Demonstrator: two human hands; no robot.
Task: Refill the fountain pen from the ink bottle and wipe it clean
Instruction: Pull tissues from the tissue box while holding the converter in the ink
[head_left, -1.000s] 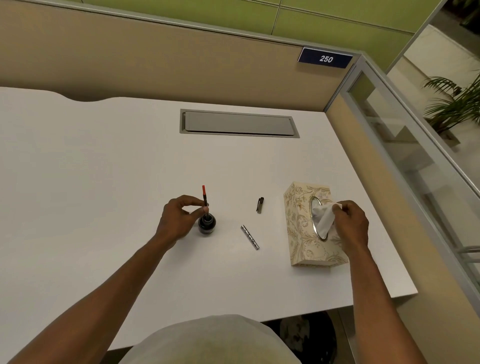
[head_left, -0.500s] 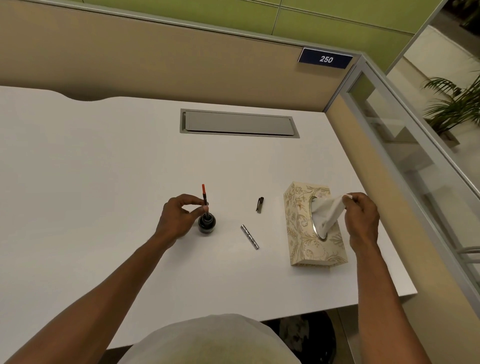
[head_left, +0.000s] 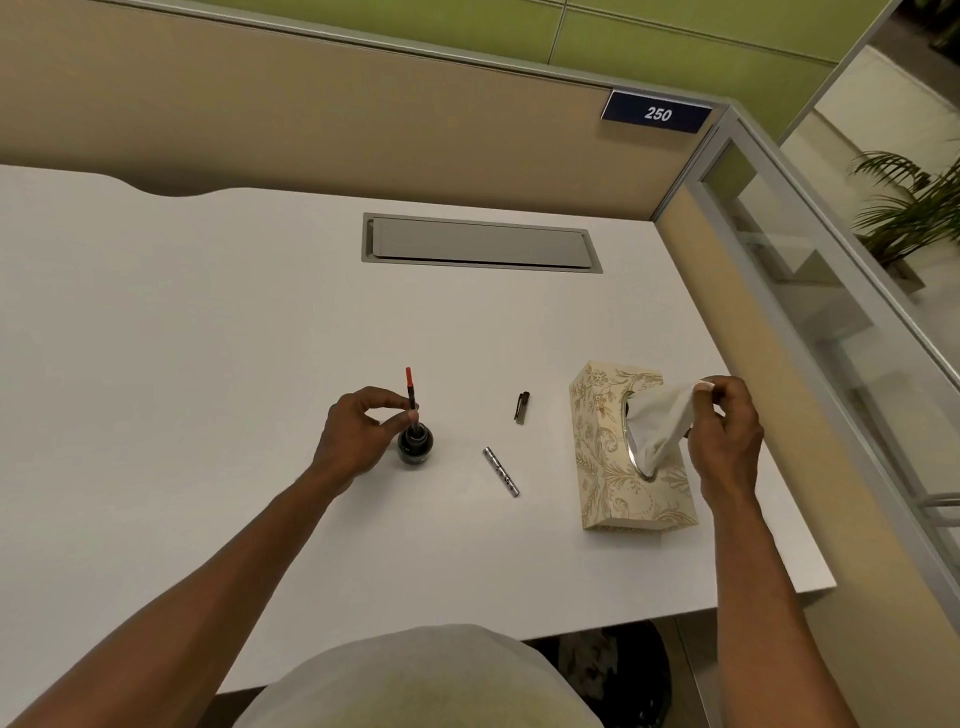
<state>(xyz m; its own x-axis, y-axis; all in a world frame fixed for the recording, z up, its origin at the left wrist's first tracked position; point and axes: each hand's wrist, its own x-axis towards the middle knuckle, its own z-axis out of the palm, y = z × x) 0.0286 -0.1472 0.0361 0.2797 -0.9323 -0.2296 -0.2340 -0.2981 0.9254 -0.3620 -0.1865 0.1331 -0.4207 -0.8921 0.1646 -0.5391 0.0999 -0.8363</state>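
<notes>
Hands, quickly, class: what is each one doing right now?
Left hand: pinches the pen standing in the ink bottle.
Right hand: pinches a tissue from the tissue box.

Glossy ink bottle (head_left: 415, 444); matt table (head_left: 208, 338); soft tissue (head_left: 662, 428).

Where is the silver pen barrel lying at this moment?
In the head view, the silver pen barrel lies flat on the white desk, between the ink bottle on its left and the tissue box on its right.

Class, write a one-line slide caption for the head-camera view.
Left hand holds the pen upright in the ink bottle while the right hand pulls a tissue from the box.
</notes>
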